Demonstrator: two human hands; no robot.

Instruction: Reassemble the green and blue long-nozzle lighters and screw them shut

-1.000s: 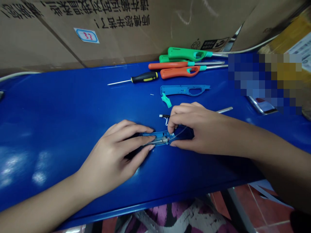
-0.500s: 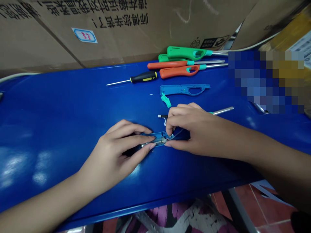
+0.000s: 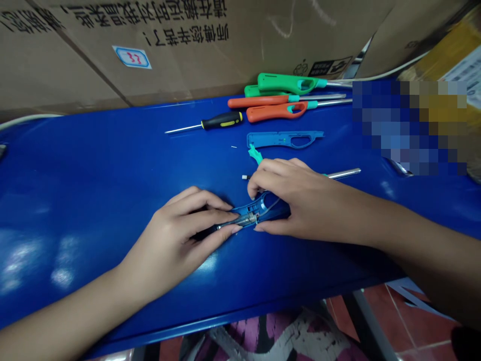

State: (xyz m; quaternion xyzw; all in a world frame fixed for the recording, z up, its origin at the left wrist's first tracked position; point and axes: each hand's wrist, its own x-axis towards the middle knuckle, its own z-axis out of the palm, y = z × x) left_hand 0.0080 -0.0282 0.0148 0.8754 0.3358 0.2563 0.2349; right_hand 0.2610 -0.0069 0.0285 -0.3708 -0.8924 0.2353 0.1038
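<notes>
My left hand (image 3: 188,230) holds the handle end of an opened blue lighter casing half (image 3: 259,206), thumb and fingers closed around it. A clear fuel tank (image 3: 245,219) lies inside the casing, with a thin tube running from it toward the right. My right hand (image 3: 289,193) hovers over the casing's trigger end, thumb apart from the curled fingers and nothing visible between them. By its fingertips lies a small black igniter with a white tip (image 3: 245,177), mostly hidden. A teal trigger (image 3: 255,154) and the other blue casing half (image 3: 281,139) lie beyond.
A black-and-yellow screwdriver (image 3: 222,120) lies toward the back. Orange lighters (image 3: 276,112) and green lighters (image 3: 285,81) sit against a cardboard box (image 3: 180,65). A metal lighter barrel (image 3: 343,174) shows behind my right hand. A tiny pin (image 3: 233,147) rests on the blue table (image 3: 112,165).
My right hand's fingers have lifted off the casing and moved away and slightly left, toward the igniter. More of the casing's trigger end shows. My left hand keeps its hold.
</notes>
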